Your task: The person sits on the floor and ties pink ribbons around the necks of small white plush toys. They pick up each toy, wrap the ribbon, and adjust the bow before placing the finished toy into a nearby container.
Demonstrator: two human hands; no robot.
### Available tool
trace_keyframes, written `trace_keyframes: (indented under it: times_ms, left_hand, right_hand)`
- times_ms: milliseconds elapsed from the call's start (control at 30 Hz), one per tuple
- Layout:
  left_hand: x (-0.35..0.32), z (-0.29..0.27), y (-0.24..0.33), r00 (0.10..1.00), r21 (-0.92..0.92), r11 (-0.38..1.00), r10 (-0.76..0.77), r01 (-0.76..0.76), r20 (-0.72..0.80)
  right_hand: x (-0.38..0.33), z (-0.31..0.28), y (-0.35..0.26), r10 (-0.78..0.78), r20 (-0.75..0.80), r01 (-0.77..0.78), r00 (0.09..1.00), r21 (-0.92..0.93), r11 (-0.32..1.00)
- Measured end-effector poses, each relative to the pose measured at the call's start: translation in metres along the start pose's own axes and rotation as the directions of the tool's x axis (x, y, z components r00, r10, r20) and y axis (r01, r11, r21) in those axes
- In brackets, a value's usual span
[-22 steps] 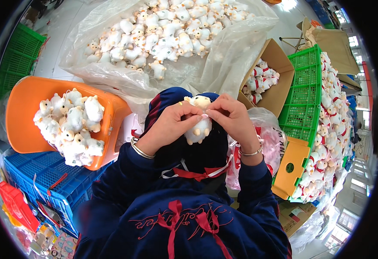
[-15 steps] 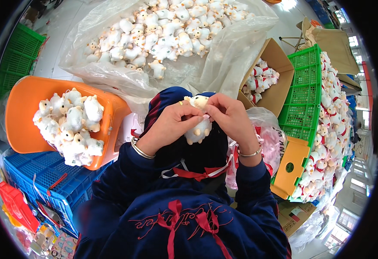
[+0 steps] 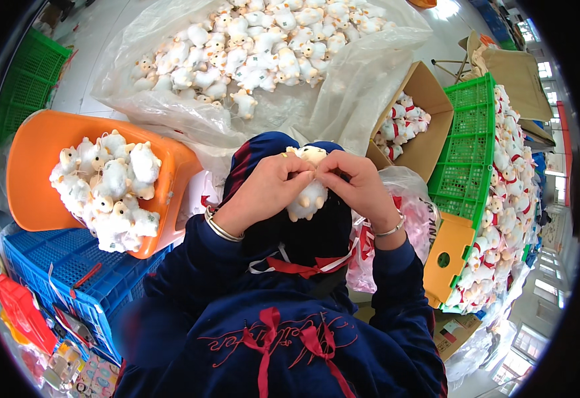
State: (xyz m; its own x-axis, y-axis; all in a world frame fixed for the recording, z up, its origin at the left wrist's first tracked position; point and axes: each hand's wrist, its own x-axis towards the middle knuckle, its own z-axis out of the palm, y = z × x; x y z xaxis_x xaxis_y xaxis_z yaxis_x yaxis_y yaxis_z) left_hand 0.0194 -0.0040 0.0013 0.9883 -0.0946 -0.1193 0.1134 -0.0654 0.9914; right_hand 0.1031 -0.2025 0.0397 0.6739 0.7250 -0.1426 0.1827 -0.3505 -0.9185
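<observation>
A small white plush sheep (image 3: 308, 200) with a cream face and feet is over my lap, its head away from me. My left hand (image 3: 273, 188) and my right hand (image 3: 356, 186) meet at its neck from either side. Thumb and forefinger of each are pinched together there, the fingertips almost touching. Whatever thin piece may lie between the fingertips is too small to make out. Part of the toy's head and neck is covered by my fingers. Red and white ribbons (image 3: 310, 268) lie across my lap, nearer to my body.
At left, an orange plastic chair (image 3: 35, 172) holds several similar toys above a blue crate (image 3: 58, 259). Ahead, clear plastic sheeting (image 3: 121, 89) bears a large heap (image 3: 257, 56). At right are a cardboard box (image 3: 429, 99), a green crate (image 3: 459, 146) and red-trimmed toys (image 3: 509, 192).
Both hands stay at the sheep's neck, and their fingertips have drawn closer together. A small pale pink bit seen at the fingers before is now hidden. The whole view has shifted slightly.
</observation>
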Motion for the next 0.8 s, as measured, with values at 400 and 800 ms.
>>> trace_keyframes:
  times_ms: [400,800]
  left_hand:
    - [0.002,-0.004,0.003,0.999,0.074,0.997,-0.009,0.005,0.054]
    - [-0.001,-0.007,0.005,0.993,-0.053,0.992,-0.115,0.116,0.020]
  right_hand:
    - [0.004,-0.009,-0.016,0.029,0.097,-0.015,0.995,-0.136,0.991]
    - [0.002,0.003,-0.006,-0.263,0.058,0.258,0.963,-0.477,0.840]
